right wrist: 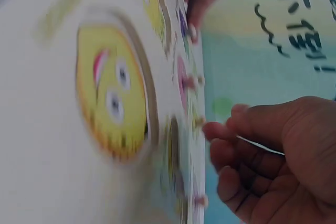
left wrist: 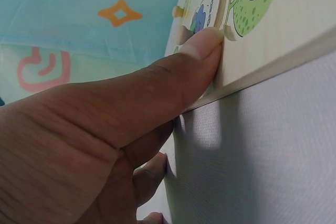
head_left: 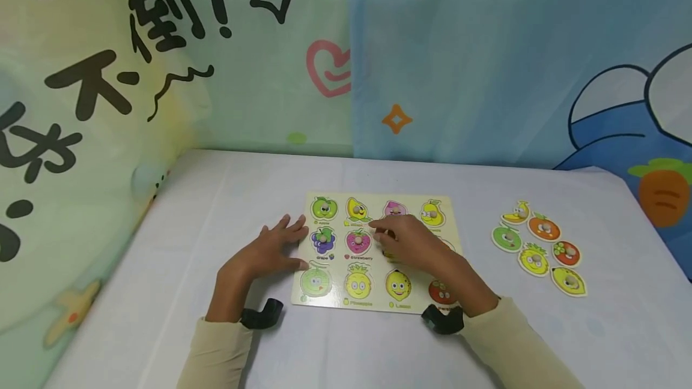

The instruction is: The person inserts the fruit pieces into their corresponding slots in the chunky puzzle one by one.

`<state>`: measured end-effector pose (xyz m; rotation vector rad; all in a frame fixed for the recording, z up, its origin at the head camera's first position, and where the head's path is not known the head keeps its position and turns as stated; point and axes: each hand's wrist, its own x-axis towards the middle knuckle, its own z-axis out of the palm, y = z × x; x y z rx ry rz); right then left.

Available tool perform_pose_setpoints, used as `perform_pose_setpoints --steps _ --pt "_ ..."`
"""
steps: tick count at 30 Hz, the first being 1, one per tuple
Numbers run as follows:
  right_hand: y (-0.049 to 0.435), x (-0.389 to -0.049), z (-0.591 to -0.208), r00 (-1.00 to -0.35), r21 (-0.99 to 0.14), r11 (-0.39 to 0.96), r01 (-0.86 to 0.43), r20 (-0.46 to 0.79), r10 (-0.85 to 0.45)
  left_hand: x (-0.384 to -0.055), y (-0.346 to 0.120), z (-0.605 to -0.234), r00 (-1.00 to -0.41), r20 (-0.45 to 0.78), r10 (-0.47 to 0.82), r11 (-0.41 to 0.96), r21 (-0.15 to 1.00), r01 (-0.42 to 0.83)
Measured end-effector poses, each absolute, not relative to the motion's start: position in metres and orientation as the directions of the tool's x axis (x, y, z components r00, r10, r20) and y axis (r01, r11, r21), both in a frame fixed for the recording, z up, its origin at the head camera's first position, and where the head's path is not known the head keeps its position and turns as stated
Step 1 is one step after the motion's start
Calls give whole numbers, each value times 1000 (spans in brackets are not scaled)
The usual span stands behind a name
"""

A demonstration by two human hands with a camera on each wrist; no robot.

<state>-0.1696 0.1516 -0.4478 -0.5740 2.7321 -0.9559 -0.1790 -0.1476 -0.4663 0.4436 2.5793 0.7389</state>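
Big cloth backdrop (head_left: 459, 65) is hanging behind and left, faintly creased, mostly blue and green, showing black lettering, a pink heart and cartoon shapes. White-cloth desk (head_left: 162, 341) is filling the lower part, fine-woven, softly wrinkled. Puzzle board (head_left: 378, 281) is lying mid-desk from here: flat pale rectangle, wood-like edge, smiling fruits running in three rows. Beige sleeves (head_left: 216, 353) are showing at the near side. Right hand (head_left: 408, 239) is hovering over the board, fingers bent, grip holding nothing, tips just beside the mango piece (head_left: 357, 210). Left hand (head_left: 273, 248): grip relaxed, fingers spreading, thumb resting on the board's left edge. Six loose fruit pieces (head_left: 534, 261) are clustering right of the board, flat, bright, pale-rimmed. Strawberry piece (head_left: 359, 242), pink, is sitting in the middle row. Small rounded knobs (right wrist: 201, 201) are sticking up.
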Motion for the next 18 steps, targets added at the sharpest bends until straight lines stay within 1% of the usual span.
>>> perform_pose_setpoints --steps 5,11,14,18 --pt "180 -171 -445 -935 -644 713 -277 10 -354 -180 -149 -467 -861 -300 411 810 554 194" --pt "211 -168 -447 -966 -661 722 -205 17 -259 -179 -150 -465 -862 -296 412 809 554 197" --pt "227 -167 -447 -978 -656 734 -177 33 -207 -179 -150 -464 -862 -294 413 805 560 195" --pt "256 -165 -446 -989 -621 770 -145 78 -124 -179 -148 -465 -861 -298 412 805 562 191"
